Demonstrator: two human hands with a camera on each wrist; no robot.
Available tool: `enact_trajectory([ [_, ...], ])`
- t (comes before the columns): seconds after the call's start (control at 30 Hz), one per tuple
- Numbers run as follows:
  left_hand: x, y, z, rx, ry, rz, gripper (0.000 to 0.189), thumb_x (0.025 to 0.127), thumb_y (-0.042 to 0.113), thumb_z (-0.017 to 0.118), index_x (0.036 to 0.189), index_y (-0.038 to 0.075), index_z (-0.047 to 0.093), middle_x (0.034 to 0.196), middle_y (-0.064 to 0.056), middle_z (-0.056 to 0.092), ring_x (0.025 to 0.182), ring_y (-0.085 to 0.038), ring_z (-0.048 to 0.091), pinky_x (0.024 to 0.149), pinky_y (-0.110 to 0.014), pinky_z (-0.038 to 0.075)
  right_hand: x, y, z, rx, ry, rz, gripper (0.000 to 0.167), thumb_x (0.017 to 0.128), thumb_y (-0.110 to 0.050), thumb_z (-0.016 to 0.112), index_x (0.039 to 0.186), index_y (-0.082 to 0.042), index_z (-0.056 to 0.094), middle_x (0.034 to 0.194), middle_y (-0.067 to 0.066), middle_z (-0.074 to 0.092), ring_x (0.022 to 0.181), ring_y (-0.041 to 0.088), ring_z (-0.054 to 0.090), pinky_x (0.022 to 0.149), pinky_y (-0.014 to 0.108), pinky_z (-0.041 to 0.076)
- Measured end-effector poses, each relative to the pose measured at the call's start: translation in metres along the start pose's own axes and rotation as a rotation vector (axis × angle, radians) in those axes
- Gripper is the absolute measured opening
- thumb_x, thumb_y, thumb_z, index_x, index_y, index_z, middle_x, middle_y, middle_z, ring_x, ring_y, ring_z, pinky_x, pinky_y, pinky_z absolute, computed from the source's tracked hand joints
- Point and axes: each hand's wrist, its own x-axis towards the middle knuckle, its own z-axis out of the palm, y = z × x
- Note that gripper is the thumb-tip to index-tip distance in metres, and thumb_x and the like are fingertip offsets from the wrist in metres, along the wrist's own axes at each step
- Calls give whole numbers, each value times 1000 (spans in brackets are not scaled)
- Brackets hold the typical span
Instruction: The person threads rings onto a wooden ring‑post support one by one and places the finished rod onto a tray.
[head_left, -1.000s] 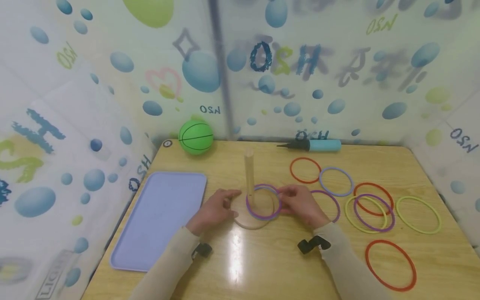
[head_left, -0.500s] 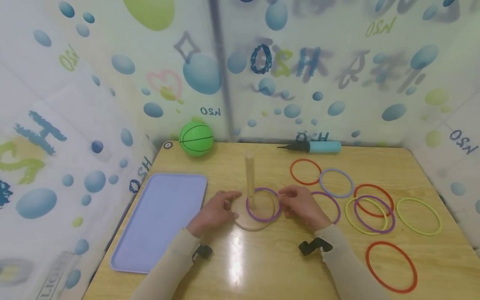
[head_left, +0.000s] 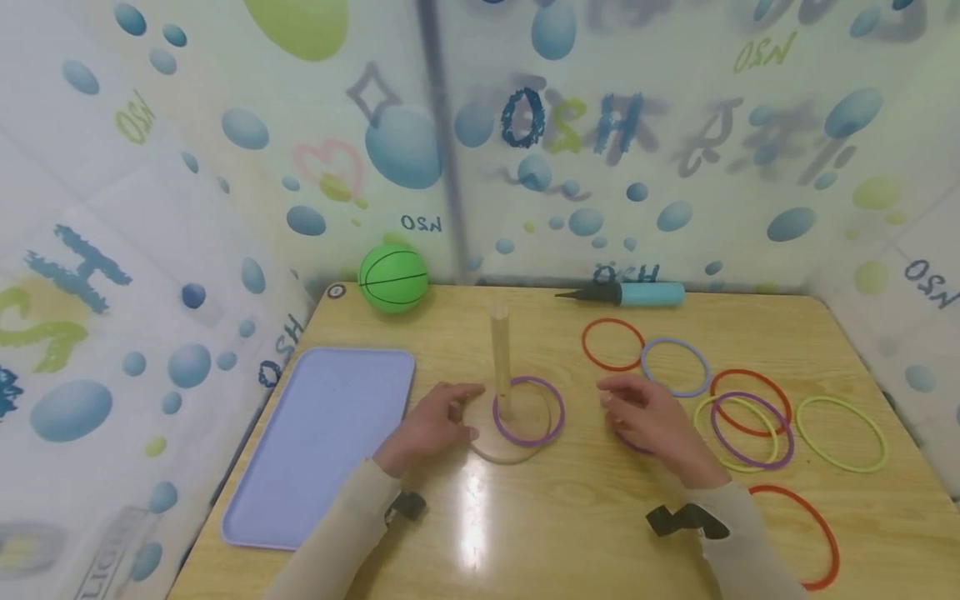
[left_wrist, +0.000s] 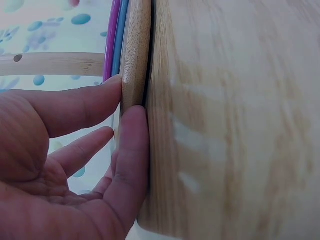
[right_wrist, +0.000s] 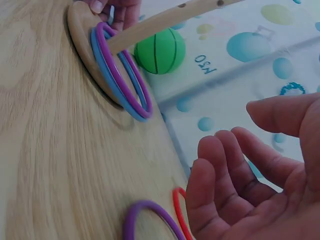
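Observation:
A wooden ring-toss stand, with an upright peg (head_left: 500, 354) on a round base (head_left: 495, 455), stands mid-table in the head view. Around the peg lie a purple ring (head_left: 560, 425) and, just beneath it, a blue ring (right_wrist: 135, 115), both resting on the base. My left hand (head_left: 431, 425) holds the base's left rim with thumb and fingers, seen closely in the left wrist view. My right hand (head_left: 652, 417) hovers right of the stand with bent, relaxed fingers and nothing in them. Below it lies another purple ring (head_left: 634, 445), partly covered by the hand.
Right of the stand lie red rings (head_left: 611, 367), a blue ring (head_left: 690, 393), yellow rings (head_left: 842, 468) and an overlapping purple ring (head_left: 791, 446). A lavender tray (head_left: 322, 442) lies left. At the back are a green ball (head_left: 393, 279) and a hand pump (head_left: 651, 294).
The purple and blue rings have lowered onto the base. My right hand has let go of them and moved right, over the loose purple ring. The left hand stays put.

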Motion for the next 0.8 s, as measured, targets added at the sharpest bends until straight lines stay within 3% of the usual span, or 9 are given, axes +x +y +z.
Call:
enact_trajectory([
  [0.2,-1,1,0,-15,-1,3,71,82,7,85,148,20,62,120,-11,58,102,-23,60,83,-36,55,-25,2,-30,-101,56,-41,45,105,-32,67,138,-1,63,117,13,74,94,17,73,80,31,63],
  [0.3,-2,0,0,-21,4,10,70,82,6,85,147,19,63,122,-11,59,102,-23,61,85,-35,55,-40,5,-45,-131,109,-22,44,106,-34,66,138,-3,63,113,2,75,94,14,73,80,29,63],
  [0.4,-1,-1,0,-31,10,23,69,82,5,85,147,18,63,123,-12,59,103,-23,62,85,-35,55,-54,11,-62,-94,170,-35,37,105,-25,67,135,-3,65,106,-9,75,91,8,73,78,24,62],
  [0.53,0,-2,-1,-31,8,42,69,83,6,85,147,17,63,123,-13,59,102,-23,62,85,-35,54,-72,22,-88,51,216,-80,25,103,-9,67,128,-7,70,104,-15,77,88,3,73,76,20,61],
  [0.63,-1,-2,-1,-26,5,46,69,83,6,85,148,17,63,123,-14,59,102,-23,61,85,-35,53,-86,31,-106,86,247,-86,27,102,-5,66,128,-13,72,104,-16,78,87,3,74,74,19,61],
  [0.8,-2,-1,-2,-22,-5,35,70,84,7,84,149,19,61,124,-12,58,102,-23,59,85,-35,52,-107,47,-132,-205,331,-11,32,103,-14,68,136,-12,68,102,-23,75,86,-2,73,73,14,58],
])
